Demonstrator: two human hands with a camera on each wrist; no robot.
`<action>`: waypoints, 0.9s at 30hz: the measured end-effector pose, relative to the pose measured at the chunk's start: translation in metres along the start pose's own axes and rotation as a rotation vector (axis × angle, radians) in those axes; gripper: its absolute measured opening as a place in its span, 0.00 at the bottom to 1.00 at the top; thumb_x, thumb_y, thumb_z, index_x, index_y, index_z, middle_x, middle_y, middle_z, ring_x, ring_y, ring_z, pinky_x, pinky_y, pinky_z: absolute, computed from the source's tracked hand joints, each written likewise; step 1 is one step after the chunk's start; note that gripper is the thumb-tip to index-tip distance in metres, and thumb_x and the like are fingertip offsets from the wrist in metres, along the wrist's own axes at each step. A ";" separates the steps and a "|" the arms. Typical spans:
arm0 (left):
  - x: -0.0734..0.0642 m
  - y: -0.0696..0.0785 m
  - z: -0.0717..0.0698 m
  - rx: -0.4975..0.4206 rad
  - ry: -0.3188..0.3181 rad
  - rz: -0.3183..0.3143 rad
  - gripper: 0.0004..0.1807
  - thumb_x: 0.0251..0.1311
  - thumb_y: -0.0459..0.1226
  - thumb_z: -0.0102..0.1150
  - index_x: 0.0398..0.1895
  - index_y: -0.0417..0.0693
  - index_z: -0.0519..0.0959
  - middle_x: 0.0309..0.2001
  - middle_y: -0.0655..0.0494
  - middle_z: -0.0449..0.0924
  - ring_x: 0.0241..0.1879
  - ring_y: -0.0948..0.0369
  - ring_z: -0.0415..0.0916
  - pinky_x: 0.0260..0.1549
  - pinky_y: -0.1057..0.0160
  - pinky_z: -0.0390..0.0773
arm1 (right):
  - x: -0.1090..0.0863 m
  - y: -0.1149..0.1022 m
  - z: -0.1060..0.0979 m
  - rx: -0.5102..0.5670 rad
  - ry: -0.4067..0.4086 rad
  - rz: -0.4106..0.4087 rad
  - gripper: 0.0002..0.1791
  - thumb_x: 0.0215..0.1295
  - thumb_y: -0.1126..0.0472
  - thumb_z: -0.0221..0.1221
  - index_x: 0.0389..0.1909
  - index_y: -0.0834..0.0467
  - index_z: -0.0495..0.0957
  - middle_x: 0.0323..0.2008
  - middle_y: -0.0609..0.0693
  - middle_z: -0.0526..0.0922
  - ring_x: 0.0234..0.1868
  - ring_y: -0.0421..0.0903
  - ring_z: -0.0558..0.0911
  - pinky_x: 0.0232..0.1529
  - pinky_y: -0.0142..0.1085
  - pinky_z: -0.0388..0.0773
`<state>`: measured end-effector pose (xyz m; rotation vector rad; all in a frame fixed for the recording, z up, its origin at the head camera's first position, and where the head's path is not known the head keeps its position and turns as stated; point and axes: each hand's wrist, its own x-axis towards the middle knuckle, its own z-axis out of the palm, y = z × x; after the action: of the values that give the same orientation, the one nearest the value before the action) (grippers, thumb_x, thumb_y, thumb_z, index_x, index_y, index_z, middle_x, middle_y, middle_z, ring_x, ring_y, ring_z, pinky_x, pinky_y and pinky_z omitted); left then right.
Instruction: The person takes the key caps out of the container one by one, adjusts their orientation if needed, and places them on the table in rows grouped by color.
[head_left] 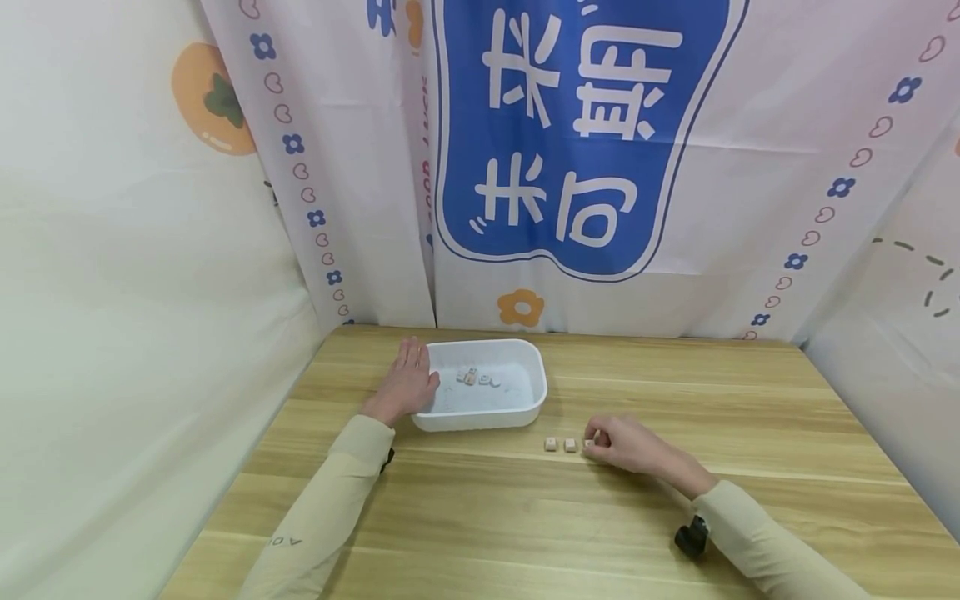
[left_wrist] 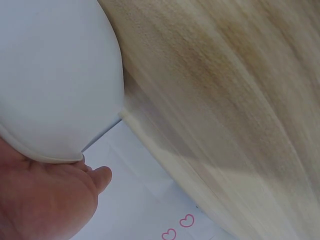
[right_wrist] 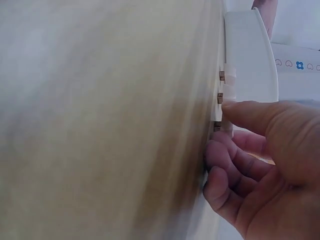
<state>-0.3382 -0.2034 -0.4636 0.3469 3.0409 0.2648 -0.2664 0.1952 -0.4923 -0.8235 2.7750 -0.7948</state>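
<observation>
My left hand (head_left: pixel 405 385) lies over the left rim of a white plastic basin (head_left: pixel 480 420), its fingers stretched out along the edge. From the left wrist view, the palm and a fingertip show at the rim, above the basin's outer wall (left_wrist: pixel 60 75). Between thumb and fingers, my right hand (head_left: pixel 626 444) pinches a small pale keycap (head_left: pixel 588 445) down at the tabletop, mostly covered by the fingertips. Two similar keycaps, a middle one (head_left: pixel 570 445) and a left one (head_left: pixel 551 444), sit in a row beside it. Several more small pieces (head_left: pixel 470 378) lie inside the basin.
The wooden table (head_left: pixel 480 517) meets a printed cloth (head_left: pixel 375 208) at its back edge. White cloth (head_left: pixel 112 333) hangs along the left side and more on the right. A black wrist device (head_left: pixel 692 537) sits at the right cuff.
</observation>
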 end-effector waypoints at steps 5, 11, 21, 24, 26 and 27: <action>0.002 -0.002 0.002 0.005 0.005 0.001 0.38 0.75 0.48 0.31 0.76 0.29 0.39 0.77 0.34 0.26 0.78 0.40 0.27 0.77 0.46 0.38 | 0.000 -0.002 -0.008 0.001 -0.041 0.006 0.08 0.64 0.55 0.64 0.38 0.54 0.81 0.23 0.40 0.79 0.23 0.34 0.73 0.23 0.28 0.73; 0.002 -0.003 0.001 -0.021 0.013 0.016 0.38 0.75 0.46 0.32 0.75 0.28 0.41 0.77 0.32 0.27 0.78 0.40 0.25 0.77 0.45 0.38 | 0.003 -0.006 -0.019 -0.011 -0.058 0.034 0.09 0.66 0.54 0.62 0.41 0.55 0.81 0.24 0.41 0.79 0.23 0.36 0.74 0.24 0.29 0.72; -0.003 0.002 -0.003 -0.022 0.017 0.014 0.37 0.75 0.47 0.31 0.75 0.28 0.42 0.77 0.32 0.29 0.78 0.39 0.30 0.77 0.45 0.41 | 0.016 -0.019 -0.029 -0.004 -0.004 -0.031 0.09 0.69 0.56 0.58 0.41 0.56 0.81 0.25 0.42 0.80 0.23 0.35 0.74 0.23 0.29 0.73; -0.003 0.001 -0.003 -0.015 0.008 0.011 0.37 0.75 0.48 0.30 0.75 0.28 0.42 0.77 0.32 0.28 0.78 0.39 0.29 0.77 0.45 0.40 | 0.020 -0.026 -0.030 0.009 0.002 -0.034 0.11 0.70 0.54 0.57 0.44 0.57 0.81 0.27 0.42 0.80 0.26 0.35 0.75 0.26 0.29 0.74; -0.003 0.001 -0.002 -0.012 -0.002 0.009 0.38 0.75 0.48 0.28 0.76 0.28 0.41 0.77 0.33 0.27 0.78 0.39 0.28 0.77 0.46 0.39 | 0.023 -0.031 -0.030 0.010 0.007 -0.040 0.12 0.71 0.54 0.57 0.46 0.57 0.81 0.27 0.41 0.81 0.27 0.35 0.76 0.27 0.28 0.75; -0.003 0.000 -0.002 -0.012 -0.005 0.008 0.38 0.75 0.48 0.28 0.76 0.29 0.40 0.77 0.33 0.26 0.78 0.40 0.28 0.77 0.46 0.39 | 0.024 -0.034 -0.030 0.014 0.010 -0.045 0.13 0.71 0.54 0.56 0.47 0.58 0.81 0.28 0.41 0.81 0.27 0.35 0.76 0.27 0.29 0.75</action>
<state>-0.3358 -0.2040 -0.4615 0.3588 3.0320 0.2820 -0.2786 0.1711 -0.4488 -0.8847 2.7653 -0.8273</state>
